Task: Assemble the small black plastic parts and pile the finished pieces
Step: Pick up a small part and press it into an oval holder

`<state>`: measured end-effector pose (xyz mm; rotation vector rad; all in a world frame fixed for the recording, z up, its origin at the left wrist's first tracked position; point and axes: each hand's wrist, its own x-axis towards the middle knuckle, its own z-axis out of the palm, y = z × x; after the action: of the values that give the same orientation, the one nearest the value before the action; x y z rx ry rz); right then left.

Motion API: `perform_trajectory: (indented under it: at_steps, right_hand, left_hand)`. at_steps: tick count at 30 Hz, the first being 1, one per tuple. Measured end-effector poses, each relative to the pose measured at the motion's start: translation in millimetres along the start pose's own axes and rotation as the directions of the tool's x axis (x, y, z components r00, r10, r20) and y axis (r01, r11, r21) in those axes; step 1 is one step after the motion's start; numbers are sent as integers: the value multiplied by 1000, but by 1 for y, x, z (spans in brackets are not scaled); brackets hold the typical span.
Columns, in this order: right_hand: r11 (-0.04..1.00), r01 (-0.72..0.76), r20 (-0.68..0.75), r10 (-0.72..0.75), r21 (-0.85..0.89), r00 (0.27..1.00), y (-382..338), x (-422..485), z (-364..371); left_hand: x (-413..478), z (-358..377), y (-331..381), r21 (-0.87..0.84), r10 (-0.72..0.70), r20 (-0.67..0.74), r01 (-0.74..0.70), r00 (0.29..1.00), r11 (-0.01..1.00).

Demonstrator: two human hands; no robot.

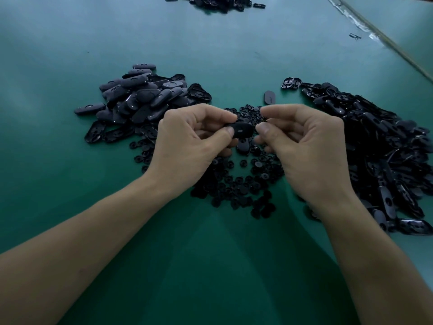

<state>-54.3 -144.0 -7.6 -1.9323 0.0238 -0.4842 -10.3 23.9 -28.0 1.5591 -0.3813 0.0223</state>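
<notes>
My left hand pinches a black oval plastic piece between thumb and forefinger, held just above the table. My right hand is beside it with thumb and forefinger curled close to the piece's right end; whether they hold a small part is hidden. Below both hands lies a spread of small round black parts. A pile of oval pieces sits to the left. A larger heap of oval shells lies to the right.
The green table carries everything. One loose oval piece lies behind my hands. Another pile of black parts sits at the far edge. A small clip and a pale strip are at the far right.
</notes>
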Motion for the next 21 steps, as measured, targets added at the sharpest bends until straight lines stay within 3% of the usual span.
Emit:
perform_trajectory:
  at_steps: [10,21]
  right_hand:
    - [1000,5,26,-6,24,1000,-4,-2,3]
    - [997,17,25,-15,-77,1000,-3,-5,11]
  left_hand:
    - [1,-1,-2,38,15,9,-15,1000,999]
    - [1,0,1,33,76,52,-78,996,996]
